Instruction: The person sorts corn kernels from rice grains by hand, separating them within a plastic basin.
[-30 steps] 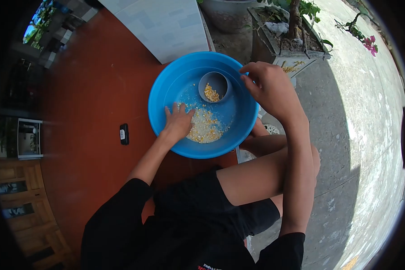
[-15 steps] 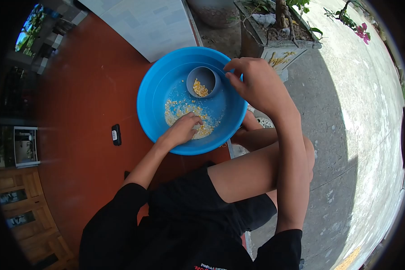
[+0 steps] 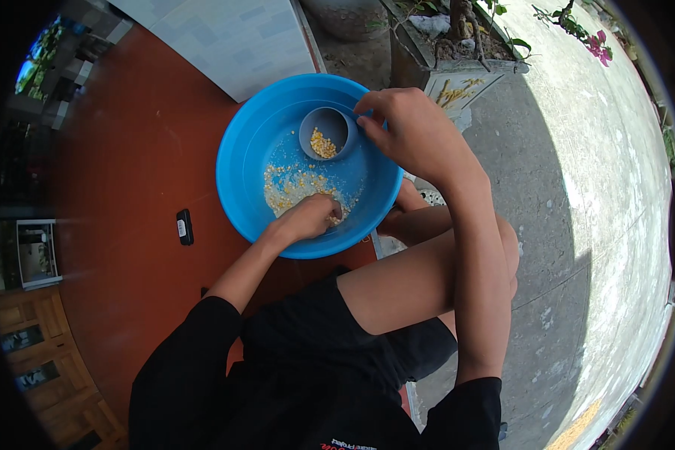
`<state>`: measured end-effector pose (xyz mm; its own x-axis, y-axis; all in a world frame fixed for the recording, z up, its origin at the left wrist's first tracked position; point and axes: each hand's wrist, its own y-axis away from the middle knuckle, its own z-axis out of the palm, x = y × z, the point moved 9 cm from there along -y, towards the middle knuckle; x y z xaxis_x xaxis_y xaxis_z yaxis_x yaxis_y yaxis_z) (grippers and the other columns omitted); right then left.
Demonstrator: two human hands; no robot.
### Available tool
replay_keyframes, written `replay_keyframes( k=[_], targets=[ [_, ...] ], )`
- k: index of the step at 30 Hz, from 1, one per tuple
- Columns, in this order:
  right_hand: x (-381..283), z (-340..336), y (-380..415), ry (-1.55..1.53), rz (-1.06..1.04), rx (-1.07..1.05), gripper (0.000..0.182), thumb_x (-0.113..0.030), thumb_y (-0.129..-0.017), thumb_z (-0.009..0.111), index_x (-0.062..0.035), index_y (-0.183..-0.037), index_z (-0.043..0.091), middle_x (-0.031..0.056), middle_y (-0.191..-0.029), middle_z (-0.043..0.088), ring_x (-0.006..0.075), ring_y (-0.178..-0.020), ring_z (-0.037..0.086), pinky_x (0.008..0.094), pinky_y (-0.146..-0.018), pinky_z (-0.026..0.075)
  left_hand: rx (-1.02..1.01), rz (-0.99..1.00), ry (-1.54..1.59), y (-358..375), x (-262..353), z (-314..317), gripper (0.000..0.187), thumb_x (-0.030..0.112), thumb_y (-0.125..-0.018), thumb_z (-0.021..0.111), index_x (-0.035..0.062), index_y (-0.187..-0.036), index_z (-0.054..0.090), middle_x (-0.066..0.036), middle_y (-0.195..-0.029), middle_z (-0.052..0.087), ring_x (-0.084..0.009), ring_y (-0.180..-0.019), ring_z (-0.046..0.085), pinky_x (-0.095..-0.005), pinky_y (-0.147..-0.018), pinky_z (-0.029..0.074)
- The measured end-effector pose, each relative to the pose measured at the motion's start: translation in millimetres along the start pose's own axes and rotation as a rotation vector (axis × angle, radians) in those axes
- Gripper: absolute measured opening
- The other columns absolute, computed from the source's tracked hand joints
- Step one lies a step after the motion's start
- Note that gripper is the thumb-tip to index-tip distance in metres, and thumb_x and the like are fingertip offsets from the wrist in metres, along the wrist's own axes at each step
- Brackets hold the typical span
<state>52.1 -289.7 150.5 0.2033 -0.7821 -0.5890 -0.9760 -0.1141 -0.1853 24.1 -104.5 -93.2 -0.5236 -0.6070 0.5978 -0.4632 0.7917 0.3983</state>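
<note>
A large blue basin (image 3: 232, 191) holds yellow and whitish corn kernels (image 3: 289, 184) strewn over its bottom. Inside it, near the far right wall, sits a small grey bowl (image 3: 339, 124) with a heap of yellow kernels (image 3: 322, 145). My left hand (image 3: 307, 216) reaches into the basin's near side, its fingers curled together down at the loose kernels; whatever they pinch is hidden. Over the basin's right rim hovers my right hand (image 3: 409, 131), beside the grey bowl. Its thumb and forefinger are bent and slightly apart, and I see nothing between them.
The basin stands on a reddish-brown floor (image 3: 142, 165), with a small black object (image 3: 184, 227) bearing a white label to its left. A tiled block (image 3: 232, 45) rises behind. At the right are a planter (image 3: 457, 75) and grey concrete paving (image 3: 532, 225). My bent leg (image 3: 405, 289) lies close by.
The view has shifted slightly, so the basin sits a little further left. My left hand's fingers have curled in more among the kernels. My right hand stays by the grey bowl.
</note>
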Motion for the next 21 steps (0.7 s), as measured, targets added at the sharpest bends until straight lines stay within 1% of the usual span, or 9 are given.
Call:
replay_keyframes(
  k=[3, 6, 9, 12, 15, 18, 21],
  targets=[
    [0, -1, 1, 0.005, -0.016, 0.014, 0.020, -0.017, -0.098, 0.073, -0.0046, -0.110, 0.082, 0.0243, -0.096, 0.078, 0.0444, -0.092, 0.076, 0.0535, -0.086, 0.062, -0.006, 0.025, 0.017, 2, 2, -3, 0.028, -0.004, -0.086, 0.078, 0.0000, -0.114, 0.081, -0.022, -0.113, 0.079, -0.0419, -0.108, 0.075, -0.0475, -0.098, 0.059],
    [1, 1, 1, -0.001, -0.028, 0.018, 0.020, -0.017, -0.098, 0.073, -0.0047, -0.110, 0.082, 0.0243, -0.096, 0.078, 0.0444, -0.092, 0.077, 0.0536, -0.087, 0.062, 0.013, -0.026, 0.071, 10, -3, -11, 0.023, 0.000, -0.091, 0.079, -0.0011, -0.114, 0.082, -0.020, -0.112, 0.081, -0.0350, -0.099, 0.080, -0.0437, -0.090, 0.063],
    [3, 10, 3, 0.017, -0.001, -0.026, 0.021, -0.017, -0.097, 0.072, -0.0052, -0.111, 0.082, 0.0243, -0.096, 0.079, 0.0443, -0.093, 0.077, 0.0537, -0.087, 0.062, 0.057, -0.177, 0.408, 22, -24, -16, 0.020, 0.004, -0.098, 0.079, -0.0035, -0.116, 0.081, -0.019, -0.111, 0.083, -0.0265, -0.099, 0.082, -0.0377, -0.088, 0.065],
    [0, 24, 2, 0.010, 0.010, -0.069, 0.022, -0.016, -0.097, 0.072, -0.0047, -0.113, 0.083, 0.0250, -0.098, 0.079, 0.0443, -0.094, 0.077, 0.0534, -0.089, 0.062, 0.105, -0.267, 0.850, 32, -36, -25, 0.022, 0.008, -0.105, 0.076, -0.0060, -0.121, 0.078, -0.017, -0.115, 0.081, -0.0229, -0.109, 0.080, -0.0342, -0.097, 0.065],
    [-9, 42, 2, -0.020, 0.011, -0.137, 0.023, -0.015, -0.097, 0.071, -0.0035, -0.113, 0.083, 0.0260, -0.099, 0.079, 0.0444, -0.094, 0.077, 0.0533, -0.090, 0.062, 0.252, -0.310, 1.400, 43, -34, -32, 0.031, 0.012, -0.110, 0.070, -0.0111, -0.131, 0.071, -0.020, -0.125, 0.077, -0.0278, -0.116, 0.078, -0.0368, -0.107, 0.064],
    [-17, 55, -1, -0.053, -0.012, -0.173, 0.021, -0.012, -0.096, 0.070, -0.0019, -0.109, 0.083, 0.0261, -0.099, 0.079, 0.0445, -0.094, 0.077, 0.0532, -0.090, 0.061, 0.149, -0.254, 1.681, 45, -23, -29, 0.038, 0.017, -0.115, 0.060, -0.0108, -0.141, 0.063, -0.023, -0.137, 0.071, -0.0299, -0.129, 0.073, -0.0377, -0.116, 0.060],
    [-22, 65, -7, -0.022, -0.027, -0.247, 0.015, -0.005, -0.095, 0.072, -0.0014, -0.107, 0.081, 0.0198, -0.097, 0.081, 0.0381, -0.093, 0.079, 0.0465, -0.085, 0.062, 0.168, -0.229, 1.749, 46, -10, -24, 0.044, 0.026, -0.119, 0.052, -0.0083, -0.145, 0.061, -0.023, -0.143, 0.068, -0.0326, -0.138, 0.067, -0.0401, -0.119, 0.056]
  ],
)
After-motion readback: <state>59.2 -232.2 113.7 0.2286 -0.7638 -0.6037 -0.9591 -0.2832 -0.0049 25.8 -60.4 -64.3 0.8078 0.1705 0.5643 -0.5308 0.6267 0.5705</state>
